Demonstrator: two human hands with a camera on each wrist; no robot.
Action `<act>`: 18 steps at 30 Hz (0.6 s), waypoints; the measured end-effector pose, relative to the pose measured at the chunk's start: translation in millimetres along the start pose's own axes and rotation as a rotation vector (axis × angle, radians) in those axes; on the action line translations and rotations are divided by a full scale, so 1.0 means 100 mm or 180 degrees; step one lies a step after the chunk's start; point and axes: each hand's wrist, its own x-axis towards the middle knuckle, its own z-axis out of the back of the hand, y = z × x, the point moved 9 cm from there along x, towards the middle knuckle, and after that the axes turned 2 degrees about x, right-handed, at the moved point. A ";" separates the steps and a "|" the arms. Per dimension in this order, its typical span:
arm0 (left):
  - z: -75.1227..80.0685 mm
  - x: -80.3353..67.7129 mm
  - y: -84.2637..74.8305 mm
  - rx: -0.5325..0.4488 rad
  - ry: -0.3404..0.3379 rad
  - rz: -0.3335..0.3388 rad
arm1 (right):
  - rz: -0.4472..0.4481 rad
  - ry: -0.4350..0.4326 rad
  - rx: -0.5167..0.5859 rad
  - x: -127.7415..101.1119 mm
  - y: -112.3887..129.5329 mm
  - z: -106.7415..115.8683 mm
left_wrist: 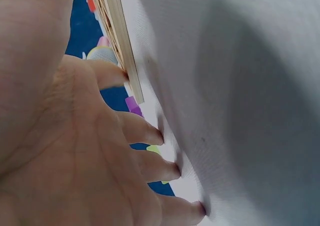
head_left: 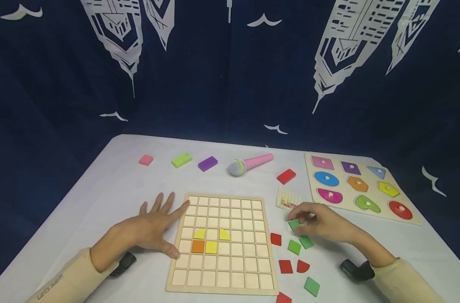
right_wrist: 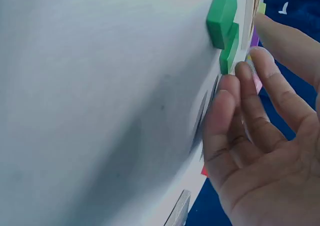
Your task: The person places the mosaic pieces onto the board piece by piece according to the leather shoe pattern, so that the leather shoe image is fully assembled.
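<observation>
At the far left of the white table (head_left: 112, 185), a pink block (head_left: 145, 160), a lime block (head_left: 181, 160) and a purple block (head_left: 207, 163) lie in a row near the back edge. In front of them the left hand (head_left: 153, 227) lies flat, palm down, fingers straight and spread wide, holding nothing. Its index fingertip and thumb touch the left edge of the wooden grid board (head_left: 224, 244); the left wrist view shows the other fingertips (left_wrist: 170, 168) pressed onto the cloth beside the board's rim (left_wrist: 122, 40). The forearm, in a beige sleeve, runs back toward the lower left corner.

On the board, 2 yellow quarter-round pieces (head_left: 212, 234) sit in the 4th row, with an orange square (head_left: 197, 246) and a yellow square (head_left: 211, 247) just below them. Behind the board lies a pink toy microphone (head_left: 249, 164).

Right of the board, red and green tiles are scattered on the cloth, and a red block (head_left: 286, 176) lies further back beside a small pattern card (head_left: 288, 199). The right hand (head_left: 321, 222) hovers low over the tiles, fingers curled, its fingertips on a green tile (head_left: 294, 224); whether it pinches or only touches the tile, I cannot tell. The right wrist view shows 2 green tiles (right_wrist: 222, 15) just beyond the bent fingers (right_wrist: 235, 100). At the far right rests a shape puzzle board (head_left: 360, 187) with 9 knobbed pieces.
</observation>
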 end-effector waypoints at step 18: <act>0.11 0.16 -0.02 0.0247 -0.0035 0.0169 | -0.0079 -0.0018 -0.0397 0.02 -0.04 -0.01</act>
